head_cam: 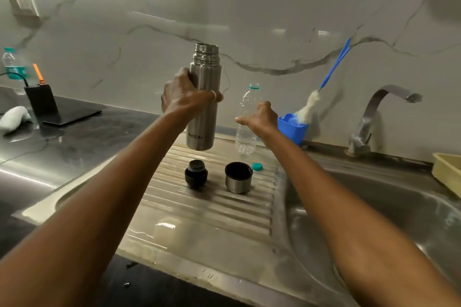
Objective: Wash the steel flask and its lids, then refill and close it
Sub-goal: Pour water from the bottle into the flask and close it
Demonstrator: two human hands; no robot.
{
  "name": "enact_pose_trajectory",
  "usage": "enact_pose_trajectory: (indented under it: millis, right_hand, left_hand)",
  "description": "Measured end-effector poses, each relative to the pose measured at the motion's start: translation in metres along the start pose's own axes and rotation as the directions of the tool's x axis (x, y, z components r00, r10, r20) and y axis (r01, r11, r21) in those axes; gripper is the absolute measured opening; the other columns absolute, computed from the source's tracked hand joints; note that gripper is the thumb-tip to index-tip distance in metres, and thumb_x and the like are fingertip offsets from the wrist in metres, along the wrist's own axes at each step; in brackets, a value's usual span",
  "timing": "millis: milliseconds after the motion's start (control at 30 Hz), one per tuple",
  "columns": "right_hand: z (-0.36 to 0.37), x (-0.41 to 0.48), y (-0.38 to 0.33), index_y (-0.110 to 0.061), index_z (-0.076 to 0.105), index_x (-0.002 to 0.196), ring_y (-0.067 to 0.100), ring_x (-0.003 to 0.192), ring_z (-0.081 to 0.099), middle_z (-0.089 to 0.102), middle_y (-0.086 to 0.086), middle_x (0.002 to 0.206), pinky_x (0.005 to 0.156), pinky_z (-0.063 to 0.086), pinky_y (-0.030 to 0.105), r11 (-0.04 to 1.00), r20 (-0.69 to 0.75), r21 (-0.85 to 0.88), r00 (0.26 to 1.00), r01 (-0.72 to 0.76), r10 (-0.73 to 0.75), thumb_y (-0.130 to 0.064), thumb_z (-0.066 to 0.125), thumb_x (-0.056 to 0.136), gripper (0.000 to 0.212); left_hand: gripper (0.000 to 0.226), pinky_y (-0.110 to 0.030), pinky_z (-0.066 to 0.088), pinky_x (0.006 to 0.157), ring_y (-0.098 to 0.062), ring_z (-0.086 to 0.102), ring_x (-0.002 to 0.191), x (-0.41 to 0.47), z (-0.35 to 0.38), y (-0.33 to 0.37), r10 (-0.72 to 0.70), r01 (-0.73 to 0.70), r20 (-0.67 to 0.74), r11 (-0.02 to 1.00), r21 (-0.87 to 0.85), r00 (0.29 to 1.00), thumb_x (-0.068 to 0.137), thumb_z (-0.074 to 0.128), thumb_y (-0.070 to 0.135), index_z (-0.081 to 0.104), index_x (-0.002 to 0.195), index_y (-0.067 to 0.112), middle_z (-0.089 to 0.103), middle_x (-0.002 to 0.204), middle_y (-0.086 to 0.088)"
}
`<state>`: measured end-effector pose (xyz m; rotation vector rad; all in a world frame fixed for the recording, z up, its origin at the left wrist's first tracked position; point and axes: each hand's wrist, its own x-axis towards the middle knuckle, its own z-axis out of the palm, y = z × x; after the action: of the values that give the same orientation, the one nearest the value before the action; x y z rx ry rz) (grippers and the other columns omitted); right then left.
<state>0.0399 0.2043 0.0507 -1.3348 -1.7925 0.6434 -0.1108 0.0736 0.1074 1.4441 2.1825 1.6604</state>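
While the left hand [185, 97], fingers clamped round the brushed-steel flask [203, 117], holds it upright above the ribbed drainboard [212, 207], the right hand [260, 117], fingers apart, should grip the clear plastic water bottle [245, 139] just right of it at mid-body to pour steadily.

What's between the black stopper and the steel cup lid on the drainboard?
Nothing: only bare ribbed drainboard separates the black stopper from the steel cup lid, as the head view shows.
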Motion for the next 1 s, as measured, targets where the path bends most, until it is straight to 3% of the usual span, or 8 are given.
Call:
enact_pose_trajectory:
  millis: [200,367,700,900,1000]
  right_hand:
    - [0.019,0.014,0.012,-0.009,0.037,0.140,0.028,0.122,0.057,0.055,0.011,0.136,0.095,0.050,0.033,0.999,0.013,-0.043,1.000,0.007,-0.007,-0.036,0.085,0.079,0.082]
    - [0.018,0.015,0.016,-0.007,0.038,0.138,0.028,0.121,0.057,0.056,0.012,0.134,0.094,0.051,0.035,0.998,-0.008,-0.058,1.000,0.009,-0.010,-0.039,0.087,0.075,0.086]
    - [-0.006,0.002,0.003,-0.005,0.027,0.144,0.030,0.131,0.049,0.046,0.016,0.142,0.103,0.048,0.034,0.995,0.064,-0.102,0.998,-0.009,0.016,-0.044,0.092,0.067,0.108]
    - [-0.034,-0.036,-0.015,-0.003,0.034,0.141,0.029,0.123,0.053,0.049,0.015,0.135,0.099,0.051,0.037,0.990,0.058,-0.136,0.998,0.040,-0.032,-0.046,0.088,0.071,0.098]
    - [-0.045,-0.064,-0.028,-0.004,0.048,0.130,0.027,0.114,0.055,0.054,0.013,0.123,0.096,0.052,0.039,0.977,0.031,-0.179,0.993,0.116,-0.112,-0.040,0.082,0.079,0.071]
  left_hand:
    - [0.067,-0.042,0.054,0.092,-0.022,0.059,0.100,0.006,0.014,-0.014,-0.009,0.009,0.016,1.000,-0.013,1.000,0.066,0.090,0.043,0.055,0.119,0.020,0.062,0.106,-0.002]
    - [0.069,-0.045,0.054,0.094,-0.023,0.060,0.102,0.007,0.017,-0.019,-0.043,0.044,0.012,0.998,-0.039,0.999,0.064,0.091,0.042,0.055,0.119,0.020,0.062,0.108,-0.002]
    - [0.069,-0.044,0.054,0.095,-0.024,0.060,0.102,-0.005,0.005,-0.005,-0.027,0.027,0.011,0.998,-0.052,1.000,0.067,0.091,0.039,0.055,0.122,0.019,0.063,0.109,-0.002]
    - [0.066,-0.043,0.053,0.094,-0.024,0.059,0.101,-0.032,-0.019,0.012,-0.046,0.045,-0.003,0.997,-0.062,0.999,0.068,0.090,0.037,0.054,0.120,0.018,0.061,0.106,-0.003]
    - [0.067,-0.046,0.054,0.095,-0.025,0.060,0.101,-0.048,-0.038,0.021,-0.045,0.044,-0.015,0.997,-0.066,0.999,0.067,0.091,0.037,0.055,0.120,0.018,0.063,0.107,-0.004]
